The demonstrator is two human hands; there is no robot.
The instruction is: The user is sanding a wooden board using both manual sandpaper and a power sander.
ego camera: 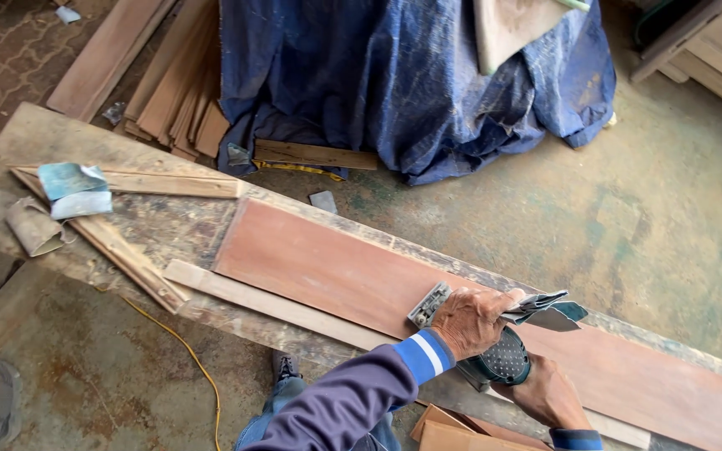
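A crumpled blue tarpaulin (pixel 411 79) covers a heap on the floor well behind the long reddish-brown wooden board (pixel 336 267), and a stack of plain brown planks (pixel 173 88) leans just beside that tarpaulin, on the side away from the hands. The long, dusty grey worktop (pixel 18 150) carries the board, which lies flat along its length. A pale narrow wooden strip (pixel 252 296) lies touching the board's near edge, and two more pale moulded strips (pixel 127 217) lie crossed beyond the board's far end, with a folded sheet of blue-grey sandpaper (pixel 73 190) resting on them. The green hand sander with a dotted base (pixel 499 361) sits tipped up at the board's near edge, its perforated pad facing outward. The left hand (pixel 474 321), fingers curled, pinches a folded grey-blue piece of sandpaper (pixel 545 309) over the board and sander. The right hand (pixel 549 392) wraps closed around the sander's body from below. A small metal clamp piece (pixel 428 305) lies on the board touching the left hand
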